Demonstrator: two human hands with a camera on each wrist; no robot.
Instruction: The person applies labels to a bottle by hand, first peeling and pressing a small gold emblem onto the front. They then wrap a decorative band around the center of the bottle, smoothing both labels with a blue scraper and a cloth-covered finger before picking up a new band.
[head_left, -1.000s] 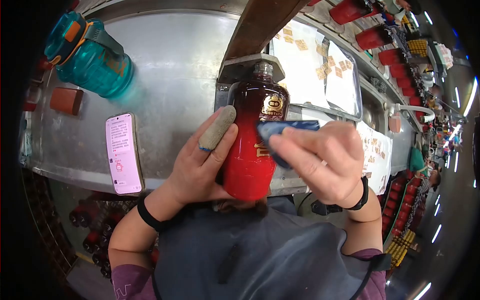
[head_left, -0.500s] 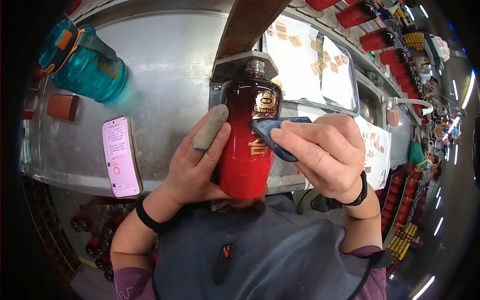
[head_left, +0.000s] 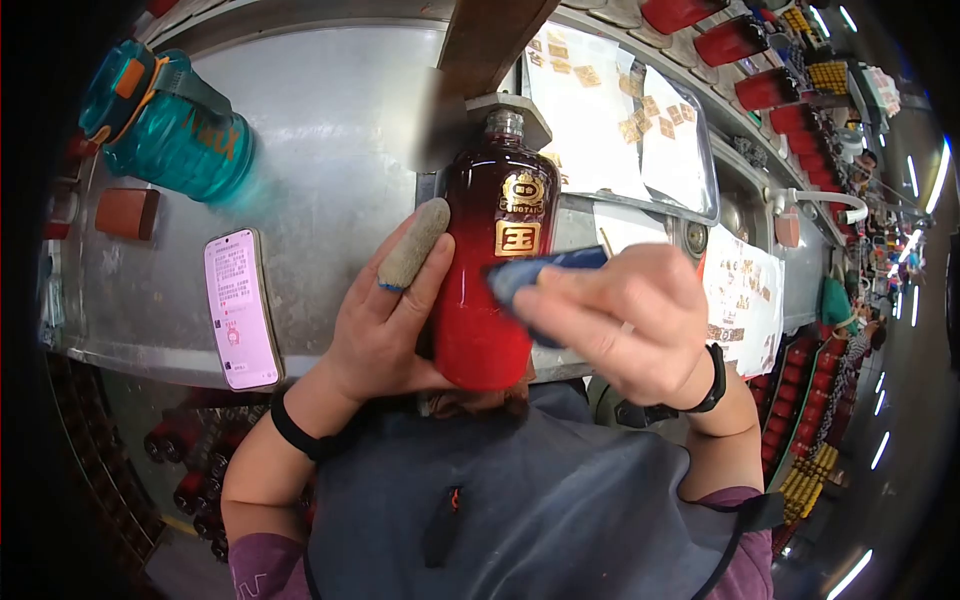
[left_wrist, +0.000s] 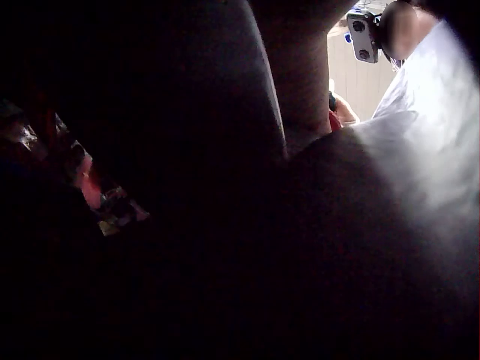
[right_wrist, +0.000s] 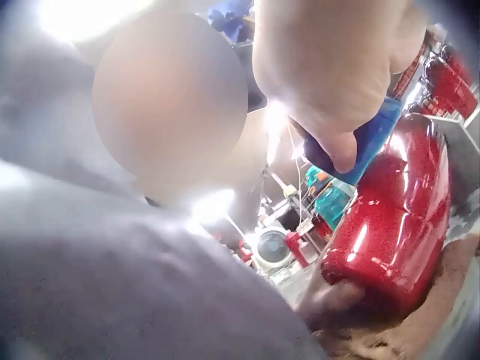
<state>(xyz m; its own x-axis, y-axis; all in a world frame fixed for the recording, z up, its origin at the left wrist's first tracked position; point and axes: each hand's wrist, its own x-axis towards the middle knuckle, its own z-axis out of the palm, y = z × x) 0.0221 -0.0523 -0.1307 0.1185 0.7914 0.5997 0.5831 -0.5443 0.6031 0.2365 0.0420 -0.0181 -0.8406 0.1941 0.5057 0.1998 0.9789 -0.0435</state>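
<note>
My left hand [head_left: 375,330] grips the left side of a glossy bottle [head_left: 480,335], dark at the shoulder and bright red lower down. A grey cloth finger cover [head_left: 415,243] is on one of its fingers. The bottle's clear glass neck [head_left: 503,123] lies at a metal plate [head_left: 537,118]. Gold emblem [head_left: 523,195] and a gold square character [head_left: 518,239] show on its front. Between thumb and fingers, my right hand [head_left: 640,320] pinches a flat blue scraper [head_left: 570,260] over the bottle just below that character. The right wrist view shows the scraper [right_wrist: 381,135] beside the red bottle [right_wrist: 390,225].
A teal water bottle [head_left: 180,145], a brown block [head_left: 127,213] and a lit phone [head_left: 243,310] lie on the metal table at left. White sheets with gold stickers [head_left: 590,110] occupy a tray at right. More red bottles [head_left: 730,42] line the far right. The left wrist view is mostly dark.
The scraper and right hand have moved down the bottle, towards the body. The square gold character is now uncovered, and the lower gold character is hidden. My left hand keeps its grip.
</note>
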